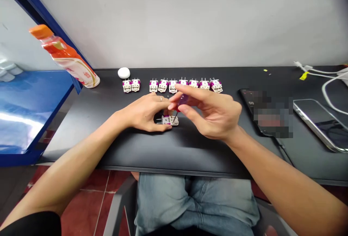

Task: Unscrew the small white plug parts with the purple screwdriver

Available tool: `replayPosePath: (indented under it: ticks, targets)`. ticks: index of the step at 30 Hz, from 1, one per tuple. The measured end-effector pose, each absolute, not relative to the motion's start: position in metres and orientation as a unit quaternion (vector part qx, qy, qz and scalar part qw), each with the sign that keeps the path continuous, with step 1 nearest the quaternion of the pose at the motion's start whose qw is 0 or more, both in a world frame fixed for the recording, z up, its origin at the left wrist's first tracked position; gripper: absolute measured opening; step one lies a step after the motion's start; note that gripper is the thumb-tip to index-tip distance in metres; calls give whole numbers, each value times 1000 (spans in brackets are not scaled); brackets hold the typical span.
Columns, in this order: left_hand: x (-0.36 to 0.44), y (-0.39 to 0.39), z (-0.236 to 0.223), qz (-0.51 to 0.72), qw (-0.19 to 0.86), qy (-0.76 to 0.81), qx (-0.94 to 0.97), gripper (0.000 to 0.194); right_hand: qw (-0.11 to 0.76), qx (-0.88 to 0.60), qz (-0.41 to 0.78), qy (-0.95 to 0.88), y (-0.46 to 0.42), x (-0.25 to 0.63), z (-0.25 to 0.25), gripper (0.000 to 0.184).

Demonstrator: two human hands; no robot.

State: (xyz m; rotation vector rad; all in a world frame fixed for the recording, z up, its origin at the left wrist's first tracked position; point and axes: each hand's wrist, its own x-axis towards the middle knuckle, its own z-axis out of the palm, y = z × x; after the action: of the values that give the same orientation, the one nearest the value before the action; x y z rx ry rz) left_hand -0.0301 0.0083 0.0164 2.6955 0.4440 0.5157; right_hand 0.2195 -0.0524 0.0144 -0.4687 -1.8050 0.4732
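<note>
On the black tabletop, my left hand (148, 112) grips a white and purple electrical plug (166, 120) between thumb and fingers, its metal pins pointing left. My right hand (213, 114) is closed around a small screwdriver (182, 101) with a purple and red handle. The shaft slants down to the plug, and its tip meets the right end of the plug's body. Beyond my hands stands a row of similar plugs (163, 85) with pins pointing away from me; my right fingers partly cover some of them. Two more plugs (131, 85) sit apart at the row's left.
A white rounded case (124, 73) and an orange-capped bottle (70, 60) stand at the back left. To the right lie a black phone (248, 111) on a cable, a silver-edged phone (320, 123) and white cables (326, 80). A grey wall (190, 22) rises behind the table.
</note>
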Motion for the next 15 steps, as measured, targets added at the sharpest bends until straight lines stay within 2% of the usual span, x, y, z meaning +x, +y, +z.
replayPosePath:
  ticks: [2,5,7,11,13,15]
  targets:
    - [-30,8,17,185,180,153,954,24,562,-189,228,-773,-52,220,14,62]
    - [-29,8,18,171,184,158,955,21,579,-165,155,-783,-48,221,14,54]
    - [-29,8,19,172,183,160,955,21,587,-173,119,-782,-47,220,14,55]
    - [-29,8,16,189,187,151,952,23,569,-197,224,-766,-51,219,12,63]
    - [-29,8,15,189,193,150,951,23,559,-190,271,-760,-52,219,13,59]
    - [-29,8,16,183,191,154,952,25,564,-181,250,-766,-51,220,14,50]
